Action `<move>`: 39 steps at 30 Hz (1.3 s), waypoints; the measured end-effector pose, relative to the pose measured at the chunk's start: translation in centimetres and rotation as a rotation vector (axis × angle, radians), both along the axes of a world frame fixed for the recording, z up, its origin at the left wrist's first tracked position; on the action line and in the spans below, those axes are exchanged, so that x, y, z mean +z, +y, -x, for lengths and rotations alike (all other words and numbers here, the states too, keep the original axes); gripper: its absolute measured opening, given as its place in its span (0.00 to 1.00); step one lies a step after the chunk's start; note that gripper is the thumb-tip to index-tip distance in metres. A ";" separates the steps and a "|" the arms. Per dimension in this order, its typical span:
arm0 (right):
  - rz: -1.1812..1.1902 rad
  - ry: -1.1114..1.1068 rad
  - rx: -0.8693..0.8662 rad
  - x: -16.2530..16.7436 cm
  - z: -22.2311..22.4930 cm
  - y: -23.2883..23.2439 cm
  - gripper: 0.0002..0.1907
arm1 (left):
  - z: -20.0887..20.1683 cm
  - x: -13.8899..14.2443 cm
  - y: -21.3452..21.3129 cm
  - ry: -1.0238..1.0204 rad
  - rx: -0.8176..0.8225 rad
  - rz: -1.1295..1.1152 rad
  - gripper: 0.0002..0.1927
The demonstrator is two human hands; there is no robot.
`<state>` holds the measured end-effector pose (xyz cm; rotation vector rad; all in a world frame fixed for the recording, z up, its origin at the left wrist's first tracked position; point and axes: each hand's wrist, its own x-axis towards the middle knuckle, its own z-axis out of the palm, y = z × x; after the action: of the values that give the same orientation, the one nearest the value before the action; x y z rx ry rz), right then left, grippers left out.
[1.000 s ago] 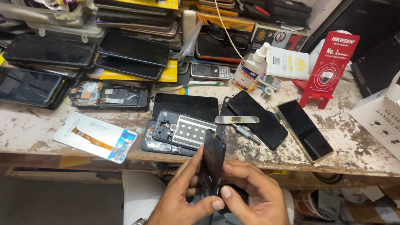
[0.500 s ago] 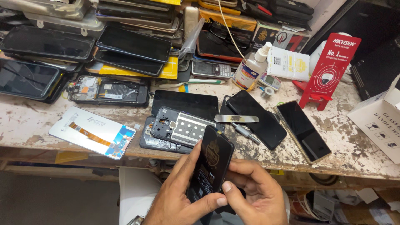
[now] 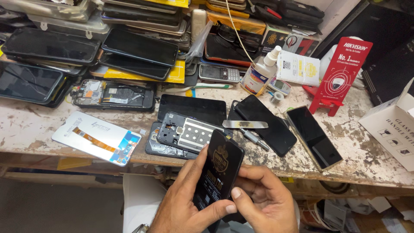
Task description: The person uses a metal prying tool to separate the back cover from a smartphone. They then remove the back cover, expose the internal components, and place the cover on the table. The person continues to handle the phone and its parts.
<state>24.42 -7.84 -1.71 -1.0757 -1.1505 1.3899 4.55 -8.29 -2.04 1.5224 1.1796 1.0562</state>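
Item: 1 flat black rectangular phone screen panel with gold print on its face (image 3: 219, 172), held in the air below the front edge of the worn, paint-flecked wooden surface (image 3: 26, 125), between 2 hands. Left hand (image 3: 183, 207): cupped behind and along the panel's left edge, thumb laid across the lower face, pinching it. Right hand (image 3: 265, 200): fingers curled, thumb tip pressed to the panel's right edge near its lower half. Orientation: long axis runs near upright in the view, tilted so the top end leans right and away toward the surface; printed face turned to the camera; the upper short edge sits just in front of a grey opened phone frame with a perforated metal plate (image 3: 189, 133), and contact there cannot be told. Risk, as a judgement: the panel is thin and gripped only at its lower part, so pressure from the right thumb could flex or crack it; a slip would drop it below the surface edge; the top corner could knock the opened frame. Nearby: flat silver metal pry tool (image 3: 245, 124), black phone lying face up (image 3: 266, 124), white display panel with orange ribbon cable (image 3: 97, 137).
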 end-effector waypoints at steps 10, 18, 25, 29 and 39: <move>-0.023 0.017 0.027 -0.3 -0.1 0.0 0.18 | 0.1 -0.3 -0.1 0.034 0.008 -0.041 0.59; -0.092 0.117 0.027 -2.0 -1.1 0.4 0.18 | 0.0 0.3 0.2 0.102 0.041 -0.136 0.60; -0.178 0.262 -0.006 -4.0 -2.5 1.4 0.18 | -0.8 1.5 0.5 0.248 0.083 -0.202 0.61; -0.213 0.328 0.009 -4.7 -2.7 1.9 0.19 | -1.1 2.3 0.7 0.313 0.103 -0.200 0.61; -0.222 0.453 0.057 -4.3 -2.4 5.1 0.16 | -1.7 5.0 3.1 0.413 0.116 -0.197 0.59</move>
<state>26.79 -2.74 -6.02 -0.5366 -0.9747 1.4184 6.29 -5.18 2.98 1.9086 1.4943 0.9833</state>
